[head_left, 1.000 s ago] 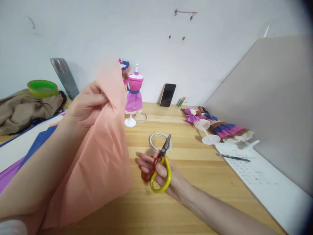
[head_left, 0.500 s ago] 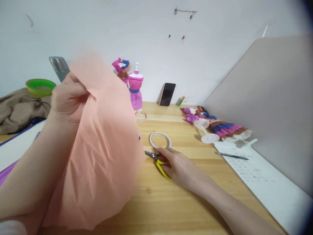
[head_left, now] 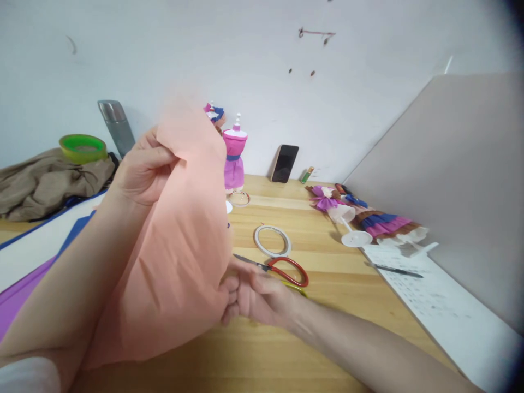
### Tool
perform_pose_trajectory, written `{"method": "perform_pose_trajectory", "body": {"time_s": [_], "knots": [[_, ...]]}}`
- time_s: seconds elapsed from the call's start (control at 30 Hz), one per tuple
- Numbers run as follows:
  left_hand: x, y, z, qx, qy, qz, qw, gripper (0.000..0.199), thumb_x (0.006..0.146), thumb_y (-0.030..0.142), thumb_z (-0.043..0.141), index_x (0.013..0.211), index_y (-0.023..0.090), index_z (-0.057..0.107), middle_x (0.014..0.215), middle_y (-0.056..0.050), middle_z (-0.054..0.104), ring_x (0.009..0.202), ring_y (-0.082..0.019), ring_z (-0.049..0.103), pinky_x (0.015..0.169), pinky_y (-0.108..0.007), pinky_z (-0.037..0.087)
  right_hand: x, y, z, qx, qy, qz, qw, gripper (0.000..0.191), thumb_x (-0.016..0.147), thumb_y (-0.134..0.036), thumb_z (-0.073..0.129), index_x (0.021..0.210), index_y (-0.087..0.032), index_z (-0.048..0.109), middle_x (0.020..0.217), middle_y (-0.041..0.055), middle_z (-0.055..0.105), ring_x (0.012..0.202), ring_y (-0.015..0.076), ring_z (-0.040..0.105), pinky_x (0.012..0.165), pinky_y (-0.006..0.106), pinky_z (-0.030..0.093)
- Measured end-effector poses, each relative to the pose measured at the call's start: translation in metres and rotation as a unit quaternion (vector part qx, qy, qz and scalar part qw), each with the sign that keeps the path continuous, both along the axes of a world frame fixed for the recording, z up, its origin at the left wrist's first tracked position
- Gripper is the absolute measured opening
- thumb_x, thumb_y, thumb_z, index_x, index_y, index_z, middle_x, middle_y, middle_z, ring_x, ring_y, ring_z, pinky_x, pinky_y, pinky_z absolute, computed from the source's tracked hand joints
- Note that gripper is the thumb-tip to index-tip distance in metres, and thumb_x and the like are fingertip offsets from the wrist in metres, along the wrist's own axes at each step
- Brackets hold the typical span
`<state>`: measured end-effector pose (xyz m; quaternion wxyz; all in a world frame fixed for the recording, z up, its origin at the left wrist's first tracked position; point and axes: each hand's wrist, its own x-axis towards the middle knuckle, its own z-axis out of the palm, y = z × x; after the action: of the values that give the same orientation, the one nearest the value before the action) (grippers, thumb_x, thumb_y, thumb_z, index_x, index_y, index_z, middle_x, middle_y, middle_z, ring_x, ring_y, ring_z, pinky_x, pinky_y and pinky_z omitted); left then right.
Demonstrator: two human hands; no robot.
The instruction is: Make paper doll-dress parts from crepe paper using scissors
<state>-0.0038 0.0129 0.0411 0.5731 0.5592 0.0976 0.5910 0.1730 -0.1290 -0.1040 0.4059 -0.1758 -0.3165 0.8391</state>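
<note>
A large sheet of thin peach-coloured paper (head_left: 176, 234) hangs upright at the left, its top edge blurred. My left hand (head_left: 147, 169) is closed on its upper left edge, pinching it between thumb and fingers. Low at the sheet's right edge is my right hand (head_left: 256, 295), palm up, its fingers loosely curled and apart, fingertips touching the paper. Just behind this hand lie scissors (head_left: 268, 266) with a red handle loop; a yellow handle (head_left: 295, 289) is partly hidden by the hand. A roll of white tape (head_left: 272, 241) lies flat beyond.
A small dress form in pink (head_left: 235, 150) stands by the wall, near a phone (head_left: 284, 164). Paper-dressed dolls (head_left: 382, 221) lie at right beside a written sheet (head_left: 434, 305) with a pen (head_left: 398, 270). A green bowl (head_left: 82, 148), flask (head_left: 117, 128) and brown cloth (head_left: 53, 180) are at left.
My right hand has let go of the yellow-handled scissors and turned palm up, moving left to the paper's edge. The left hand still holds the sheet. The view has shifted slightly.
</note>
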Motion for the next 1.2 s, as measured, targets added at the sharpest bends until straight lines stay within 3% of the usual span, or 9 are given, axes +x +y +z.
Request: {"method": "perform_pose_trajectory", "body": {"time_s": [0.07,0.2,0.47,0.6,0.73,0.87,1.0,1.1,1.2], "knots": [[-0.008,0.006,0.002,0.011,0.005,0.011,1.000,0.027,0.051,-0.003,0.062,0.072,0.013,0.070,0.070,-0.001,0.071,0.076,-0.022,0.070,0.077,-0.037,0.059,-0.005,0.006,0.000,-0.005,0.016,-0.082,0.997,0.045,0.062,-0.042,0.084,0.095,-0.019,0.066,0.077,0.0010,0.072,0.065,0.0133,0.066,0.061,0.024,0.051],[-0.028,0.019,0.006,0.023,0.129,0.055,0.990,0.011,0.056,0.002,0.070,0.062,0.011,0.071,0.059,-0.002,0.068,0.052,-0.012,0.059,0.050,-0.021,0.050,0.001,0.015,0.011,-0.006,-0.048,-0.237,0.970,0.037,0.063,-0.028,0.083,0.096,-0.022,0.067,0.086,0.0026,0.074,0.074,0.0175,0.066,0.068,0.029,0.053],[-0.036,0.040,0.026,-0.005,0.309,0.101,0.946,0.015,0.060,0.012,0.077,0.075,0.008,0.075,0.064,-0.011,0.072,0.054,-0.019,0.062,0.054,-0.031,0.051,0.032,0.040,0.075,0.118,-0.188,-0.407,0.886,0.025,0.061,-0.022,0.078,0.086,-0.019,0.074,0.090,0.0052,0.077,0.085,0.0236,0.070,0.086,0.037,0.053],[-0.032,0.032,0.038,0.006,0.278,0.133,0.951,0.018,0.061,0.013,0.079,0.077,0.007,0.075,0.075,-0.012,0.075,0.066,-0.021,0.065,0.062,-0.032,0.055,0.064,0.063,0.113,0.217,-0.208,-0.465,0.833,0.029,0.060,-0.020,0.073,0.089,-0.018,0.073,0.084,0.0035,0.076,0.081,0.0243,0.071,0.076,0.037,0.056],[-0.029,0.024,0.032,0.002,0.248,0.121,0.961,0.022,0.059,0.013,0.081,0.080,0.009,0.075,0.082,-0.010,0.076,0.073,-0.021,0.066,0.072,-0.035,0.056,0.092,0.082,0.138,0.292,-0.256,-0.505,0.771,0.025,0.064,-0.024,0.073,0.087,-0.017,0.071,0.086,0.0044,0.075,0.087,0.0262,0.071,0.078,0.041,0.055],[-0.020,0.023,0.016,-0.015,0.230,0.082,0.970,0.024,0.060,0.017,0.084,0.081,0.008,0.075,0.083,-0.013,0.076,0.076,-0.025,0.068,0.079,-0.041,0.055,0.105,0.090,0.139,0.356,-0.291,-0.537,0.707,0.031,0.068,-0.026,0.075,0.097,-0.017,0.070,0.097,0.0061,0.075,0.095,0.0262,0.069,0.083,0.044,0.054],[-0.011,0.032,0.004,0.014,0.188,0.122,0.975,0.034,0.060,0.018,0.085,0.091,0.009,0.075,0.097,-0.013,0.076,0.088,-0.027,0.067,0.085,-0.040,0.055,0.113,0.096,0.128,0.370,-0.326,-0.554,0.671,0.029,0.068,-0.027,0.077,0.095,-0.018,0.072,0.096,0.0059,0.075,0.094,0.0263,0.069,0.080,0.043,0.054],[-0.010,0.041,-0.001,0.039,0.185,0.127,0.974,0.037,0.058,0.019,0.086,0.093,0.008,0.075,0.099,-0.013,0.075,0.091,-0.027,0.066,0.087,-0.039,0.054,0.120,0.101,0.121,0.360,-0.335,-0.554,0.671,0.020,0.066,-0.028,0.078,0.083,-0.019,0.072,0.085,0.0032,0.075,0.084,0.0243,0.070,0.073,0.040,0.055],[-0.011,0.046,-0.002,0.025,0.167,0.132,0.977,0.034,0.053,0.018,0.086,0.084,0.009,0.075,0.089,-0.011,0.076,0.083,-0.022,0.066,0.082,-0.037,0.055,0.124,0.105,0.119,0.349,-0.309,-0.530,0.708,0.017,0.064,-0.028,0.080,0.077,-0.021,0.071,0.081,0.0018,0.074,0.077,0.0226,0.069,0.068,0.037,0.056]]}}
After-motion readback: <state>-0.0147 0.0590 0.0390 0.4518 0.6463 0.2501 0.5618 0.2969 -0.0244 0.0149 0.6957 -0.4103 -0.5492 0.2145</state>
